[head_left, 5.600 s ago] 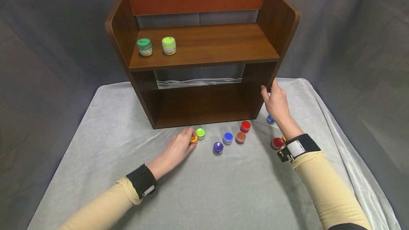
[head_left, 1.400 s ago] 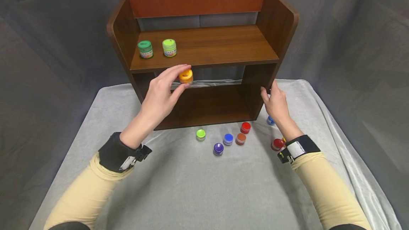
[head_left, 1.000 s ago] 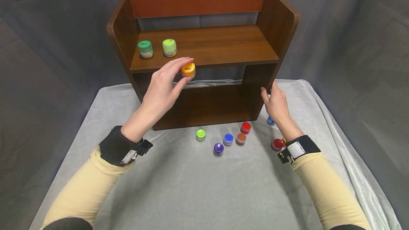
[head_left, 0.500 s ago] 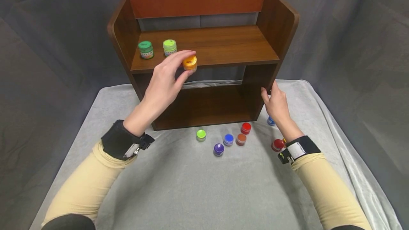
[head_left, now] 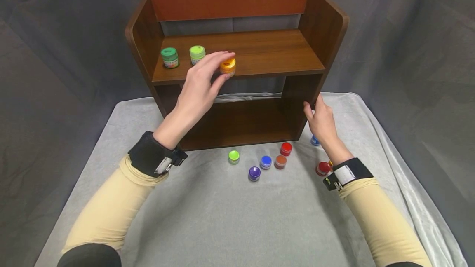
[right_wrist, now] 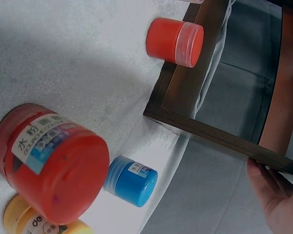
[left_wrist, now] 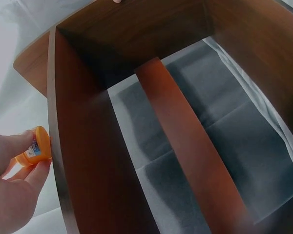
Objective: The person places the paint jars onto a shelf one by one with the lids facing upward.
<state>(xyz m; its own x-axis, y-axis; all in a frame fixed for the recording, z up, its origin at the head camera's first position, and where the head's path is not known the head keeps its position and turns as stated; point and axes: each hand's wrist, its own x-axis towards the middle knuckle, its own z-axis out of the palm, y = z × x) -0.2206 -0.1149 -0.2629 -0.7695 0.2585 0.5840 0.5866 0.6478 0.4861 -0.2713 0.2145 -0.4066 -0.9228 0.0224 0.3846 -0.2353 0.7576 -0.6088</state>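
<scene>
My left hand (head_left: 202,79) pinches an orange paint jar (head_left: 228,67) between thumb and fingers, at the front edge of the upper shelf of a dark wooden bookshelf (head_left: 259,52). In the left wrist view the orange jar (left_wrist: 37,146) shows close beside that board's edge. Just left of it on the upper shelf stand a lime paint jar (head_left: 197,52), partly covered by my fingers, and a dark green one (head_left: 170,57). My right hand (head_left: 322,120) grips the bookshelf's right side panel; in the right wrist view its fingers (right_wrist: 259,183) are at the panel edge.
On the grey cloth in front of the bookshelf sit a bright green jar (head_left: 233,157), a purple jar (head_left: 254,174), a blue jar (head_left: 265,162), a brown jar (head_left: 280,162) and a red jar (head_left: 286,148). By my right wrist lie a dark red jar (head_left: 323,169), a light blue jar (right_wrist: 132,181) and a yellow jar (right_wrist: 24,217).
My left hand has picked the orange jar up from the cloth and lifted it to the upper shelf's edge, moving up and rightward lately. The right hand stays on the side panel.
</scene>
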